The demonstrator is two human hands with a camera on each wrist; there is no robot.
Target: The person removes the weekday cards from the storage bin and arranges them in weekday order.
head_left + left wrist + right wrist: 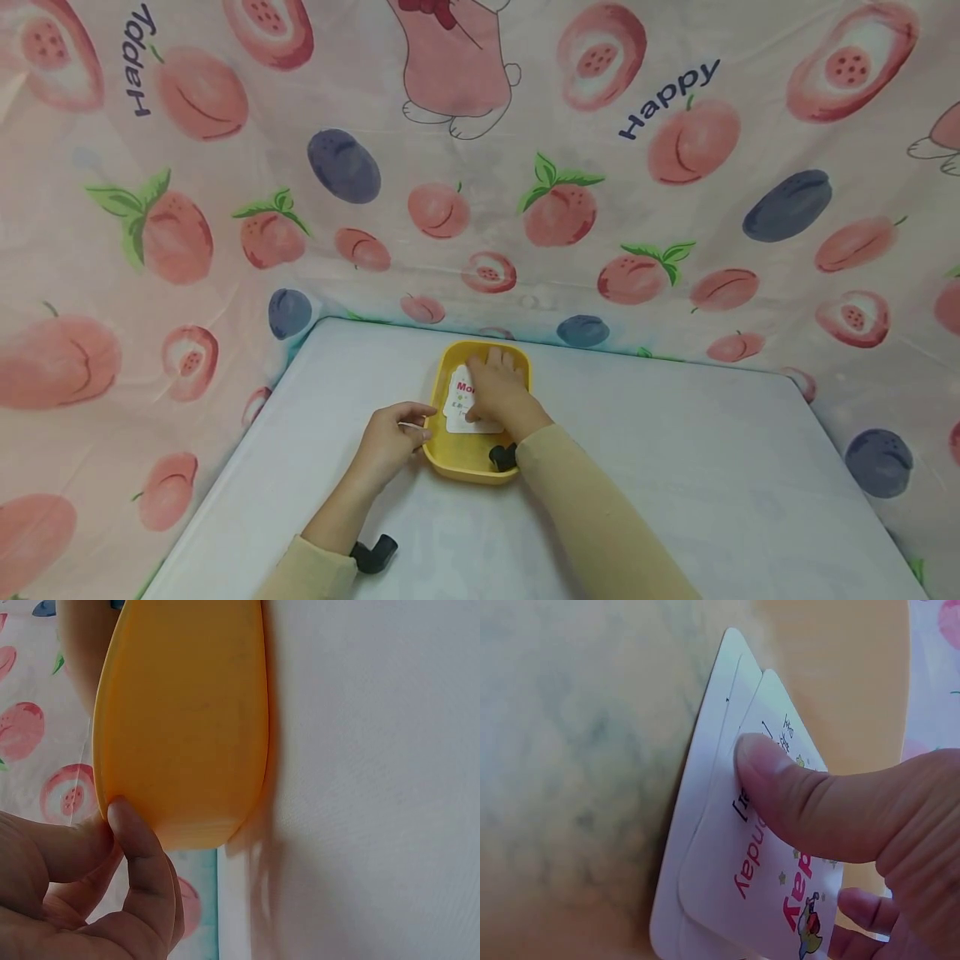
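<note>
A yellow tray [461, 462] stands on the white table with a small stack of white cards [457, 400] inside it. My left hand [392, 433] pinches the tray's left rim between thumb and fingers, seen closely in the left wrist view, where the tray's outer wall [187, 727] shows. Over the tray reaches my right hand [502, 387], its thumb pressing on the cards' printed face and its fingers curled at their edge. In the right wrist view the cards [720, 900] lie slightly fanned; red "Monday" lettering and a small cartoon figure show on top.
A white table [675, 483] spreads on both sides of the tray. Behind it and at its sides hangs a pink cloth [480, 167] printed with fruit. Black wrist camera pieces [375, 554] sit at my wrists, the right one above the tray's near corner.
</note>
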